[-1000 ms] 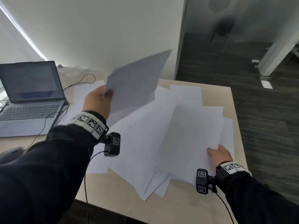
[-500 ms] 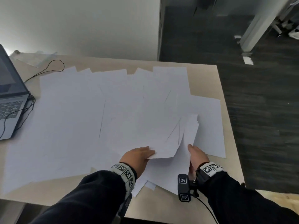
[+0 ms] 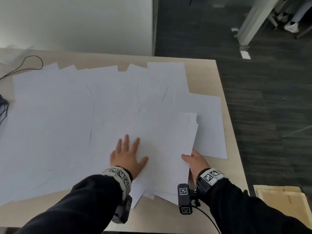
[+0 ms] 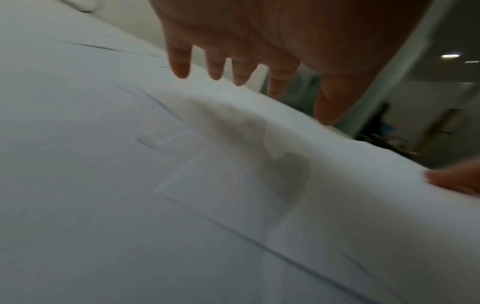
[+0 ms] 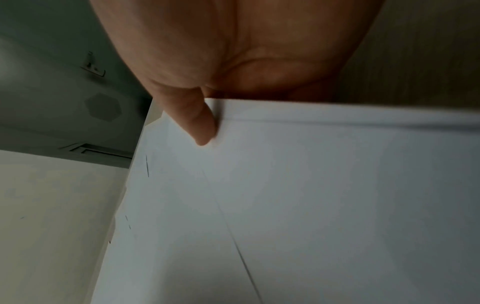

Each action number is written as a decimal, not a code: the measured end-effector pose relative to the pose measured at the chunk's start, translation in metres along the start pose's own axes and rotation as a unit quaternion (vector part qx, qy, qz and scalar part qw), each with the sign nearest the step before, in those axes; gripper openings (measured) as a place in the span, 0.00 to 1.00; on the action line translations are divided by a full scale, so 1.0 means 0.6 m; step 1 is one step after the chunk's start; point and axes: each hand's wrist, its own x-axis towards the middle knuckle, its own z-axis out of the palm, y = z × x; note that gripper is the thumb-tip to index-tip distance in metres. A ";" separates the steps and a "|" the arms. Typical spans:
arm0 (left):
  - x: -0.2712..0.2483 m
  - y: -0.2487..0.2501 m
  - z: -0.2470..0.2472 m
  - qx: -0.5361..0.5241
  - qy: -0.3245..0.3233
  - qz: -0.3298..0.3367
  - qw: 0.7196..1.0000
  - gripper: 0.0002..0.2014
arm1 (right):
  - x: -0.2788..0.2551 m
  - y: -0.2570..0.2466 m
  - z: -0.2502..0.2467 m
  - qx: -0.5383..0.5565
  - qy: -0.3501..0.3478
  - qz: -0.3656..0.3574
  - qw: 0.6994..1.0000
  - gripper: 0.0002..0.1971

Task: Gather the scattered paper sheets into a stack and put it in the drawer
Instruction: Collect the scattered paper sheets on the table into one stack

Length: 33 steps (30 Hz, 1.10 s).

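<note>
Several white paper sheets lie spread over most of the wooden desk. A gathered stack sits near the front right, its far corner fanned. My left hand lies flat on top of that stack with fingers spread; in the left wrist view the straight fingers hover just over the paper. My right hand pinches the stack's right edge, thumb on top. In the right wrist view the thumb presses the sheet and the other fingers are hidden beneath.
A black cable loops at the desk's back left, and more cable shows at the left edge. The desk's right edge drops to dark carpet. A wooden, box-like shape shows low at the right. A white wall stands behind.
My left hand laid the sheet it held in the air onto the stack and now rests flat on it. The right hand keeps its hold on the stack's edge. The view swung right; the laptop left it.
</note>
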 end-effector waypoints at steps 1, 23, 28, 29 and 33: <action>0.011 -0.008 0.001 -0.004 -0.011 -0.036 0.999 0.40 | 0.000 0.001 0.000 0.026 -0.013 0.009 1.000 0.07; 0.053 -0.073 -0.115 -0.435 0.052 -0.070 0.896 0.52 | -0.035 -0.120 0.010 -0.095 0.005 -0.140 0.985 0.12; 0.062 -0.064 -0.245 -0.630 0.092 0.007 0.771 0.28 | -0.092 -0.211 0.044 -0.079 -0.010 -0.174 0.981 0.10; 0.057 -0.058 -0.266 -0.636 0.110 0.023 0.763 0.22 | -0.112 -0.230 0.054 -0.073 -0.010 -0.192 0.979 0.15; 0.033 -0.048 -0.303 -0.648 0.154 0.090 0.740 0.11 | -0.104 -0.247 0.069 -0.045 0.012 -0.233 0.971 0.23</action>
